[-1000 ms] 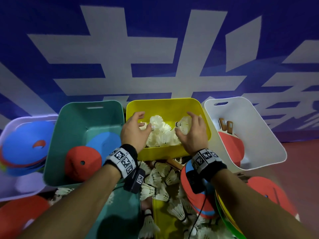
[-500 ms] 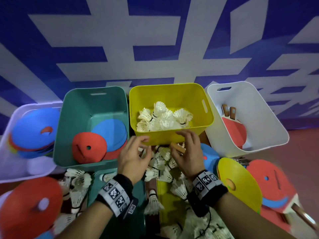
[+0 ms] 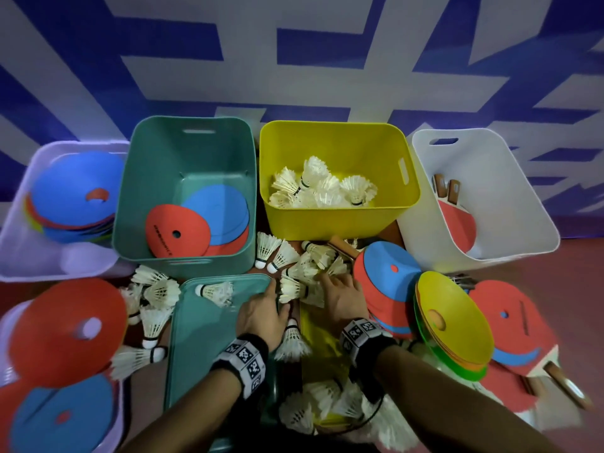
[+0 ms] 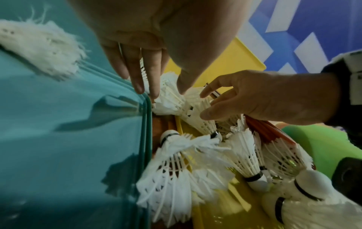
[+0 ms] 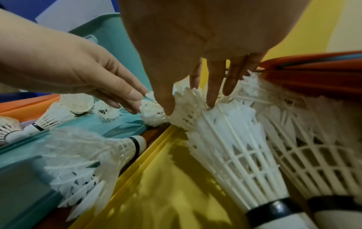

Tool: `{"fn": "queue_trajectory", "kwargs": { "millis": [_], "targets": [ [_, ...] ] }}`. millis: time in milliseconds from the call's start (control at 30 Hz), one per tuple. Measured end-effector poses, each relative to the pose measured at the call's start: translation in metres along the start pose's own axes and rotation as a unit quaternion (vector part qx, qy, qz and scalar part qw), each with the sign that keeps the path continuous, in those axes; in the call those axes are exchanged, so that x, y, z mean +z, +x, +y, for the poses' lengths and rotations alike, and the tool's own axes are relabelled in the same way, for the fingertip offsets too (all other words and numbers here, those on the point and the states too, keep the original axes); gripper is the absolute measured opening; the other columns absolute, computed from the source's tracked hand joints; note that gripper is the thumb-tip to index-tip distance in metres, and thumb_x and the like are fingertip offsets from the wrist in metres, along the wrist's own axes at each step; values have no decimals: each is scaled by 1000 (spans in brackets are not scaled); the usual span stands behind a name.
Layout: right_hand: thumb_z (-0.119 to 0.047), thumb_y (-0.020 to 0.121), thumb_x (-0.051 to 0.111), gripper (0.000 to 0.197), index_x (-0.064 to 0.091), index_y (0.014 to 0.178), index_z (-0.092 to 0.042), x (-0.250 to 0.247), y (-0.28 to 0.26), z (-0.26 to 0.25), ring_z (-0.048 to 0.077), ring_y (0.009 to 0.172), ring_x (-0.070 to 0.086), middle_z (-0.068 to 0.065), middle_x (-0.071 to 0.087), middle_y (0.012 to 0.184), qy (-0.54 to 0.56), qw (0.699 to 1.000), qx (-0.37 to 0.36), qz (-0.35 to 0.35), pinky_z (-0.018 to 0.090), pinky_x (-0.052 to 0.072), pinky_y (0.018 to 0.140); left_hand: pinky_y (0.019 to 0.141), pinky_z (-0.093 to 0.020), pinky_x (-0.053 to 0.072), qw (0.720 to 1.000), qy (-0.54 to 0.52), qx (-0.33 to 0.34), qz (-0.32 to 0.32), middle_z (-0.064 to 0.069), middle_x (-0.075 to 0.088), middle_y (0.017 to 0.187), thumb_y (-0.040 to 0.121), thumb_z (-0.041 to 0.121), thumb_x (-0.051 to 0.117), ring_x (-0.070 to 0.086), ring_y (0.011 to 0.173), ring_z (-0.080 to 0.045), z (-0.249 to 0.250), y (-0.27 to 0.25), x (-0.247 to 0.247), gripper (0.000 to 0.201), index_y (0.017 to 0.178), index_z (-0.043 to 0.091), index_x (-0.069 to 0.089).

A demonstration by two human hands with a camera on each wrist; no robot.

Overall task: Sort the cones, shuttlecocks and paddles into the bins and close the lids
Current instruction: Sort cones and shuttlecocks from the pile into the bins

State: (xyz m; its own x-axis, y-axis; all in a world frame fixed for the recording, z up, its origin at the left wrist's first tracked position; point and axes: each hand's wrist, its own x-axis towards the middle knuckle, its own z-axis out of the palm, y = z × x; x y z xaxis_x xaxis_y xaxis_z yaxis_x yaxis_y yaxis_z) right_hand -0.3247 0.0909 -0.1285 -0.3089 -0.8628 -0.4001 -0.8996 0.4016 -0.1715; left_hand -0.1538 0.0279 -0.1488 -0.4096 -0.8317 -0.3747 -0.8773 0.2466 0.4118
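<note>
Both hands reach down into a loose pile of shuttlecocks [image 3: 302, 279] lying on the floor just near of the yellow bin [image 3: 340, 188]. The left hand [image 3: 261, 317] hangs over the far right corner of the teal lid [image 3: 202, 338], its grip open, with straight fingers [image 4: 137, 77] pointing down and the tips touching the feathers of one shuttlecock at the lid's edge. The right hand [image 3: 343, 297] sits just to the right of it, over the yellow lid [image 3: 318, 348], its grip likewise open: its fingers [image 5: 213, 86] are spread and press into the feather skirt of a shuttlecock, with nothing curled round it. The two hands are close together but not touching. The yellow bin already holds a heap of shuttlecocks [image 3: 322, 188]. To its left the teal bin [image 3: 183, 197] holds flat red and blue cones [image 3: 199, 227], and the white bin [image 3: 483, 204] on the right, tilted outward, holds red paddles [image 3: 457, 220] with wooden handles. A stack of cones [image 3: 385, 282] with a blue one on top lies just right of the right hand, beside a further stack topped by a yellow cone [image 3: 454, 318]. More shuttlecocks [image 3: 153, 299] lie scattered left of the teal lid, and one [image 3: 215, 291] rests on it. A lilac bin [image 3: 19, 223] at the far left holds more cones.
</note>
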Motion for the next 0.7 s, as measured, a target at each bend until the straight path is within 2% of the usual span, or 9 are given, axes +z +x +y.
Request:
{"fn": "queue_trajectory", "kwargs": {
  "millis": [67, 133, 233, 300, 400, 500, 633, 700],
  "targets": [
    [-44, 87, 63, 60, 35, 137, -28, 0, 1, -3, 29, 131, 38, 5, 56, 136, -7, 1000, 13, 6, 42, 31, 106, 98, -39, 49, 998, -59, -23, 8, 3, 69, 120, 95, 42, 58, 62, 112, -22, 6, 4, 3, 60, 149, 24, 38],
    [-46, 89, 61, 57, 36, 137, -27, 4, 3, -7, 31, 132, 38, 6, 55, 137, -4, 1000, 24, 2, 44, 30, 109, 100, -40, 48, 986, -150, -68, 10, 5, 71, 114, 91, 37, 67, 64, 106, -20, 10, 10, 2, 48, 135, 28, 53],
    [-53, 91, 57, 57, 36, 138, -29, 9, 3, -10, 31, 131, 40, 5, 55, 137, 10, 999, 33, 19, 46, 30, 110, 91, -37, 54, 975, -197, -96, 24, 5, 73, 99, 87, 30, 73, 68, 93, -20, 14, 16, 0, 19, 104, 26, 65],
    [-57, 90, 55, 61, 36, 141, -29, 8, 1, -9, 30, 130, 42, 4, 55, 136, 39, 998, 29, 43, 45, 31, 109, 85, -32, 55, 976, -199, -84, 32, 8, 70, 89, 87, 28, 73, 67, 86, -17, 14, 13, -6, 10, 93, 26, 65],
    [-51, 87, 61, 65, 42, 143, -23, 3, -1, -2, 32, 124, 46, 7, 56, 132, 86, 993, 9, 77, 43, 38, 103, 74, -23, 50, 976, -204, -48, 62, 15, 65, 81, 87, 26, 73, 64, 80, -10, 13, 1, -20, 10, 87, 27, 64],
    [-44, 81, 69, 63, 53, 136, -16, -4, -4, 3, 34, 114, 53, 10, 60, 122, 133, 985, -16, 109, 42, 47, 91, 70, -23, 51, 971, -220, -4, 90, 16, 65, 81, 86, 23, 74, 63, 79, -6, 10, -9, -36, 14, 84, 30, 62],
    [-38, 78, 74, 59, 54, 132, -23, -22, -10, 8, 25, 113, 57, 3, 57, 127, 208, 961, -37, 181, 40, 55, 84, 67, -19, 47, 957, -265, 3, 118, 15, 64, 80, 86, 23, 75, 62, 79, -4, 22, -16, -64, 17, 82, 31, 61],
    [-40, 78, 73, 56, 54, 130, -28, -31, -13, 11, 21, 108, 60, -2, 55, 132, 237, 944, -50, 224, 37, 57, 77, 71, -24, 52, 947, -295, 8, 127, 13, 65, 79, 86, 24, 74, 63, 79, -6, 33, -15, -80, 15, 82, 31, 61]
  ]
}}
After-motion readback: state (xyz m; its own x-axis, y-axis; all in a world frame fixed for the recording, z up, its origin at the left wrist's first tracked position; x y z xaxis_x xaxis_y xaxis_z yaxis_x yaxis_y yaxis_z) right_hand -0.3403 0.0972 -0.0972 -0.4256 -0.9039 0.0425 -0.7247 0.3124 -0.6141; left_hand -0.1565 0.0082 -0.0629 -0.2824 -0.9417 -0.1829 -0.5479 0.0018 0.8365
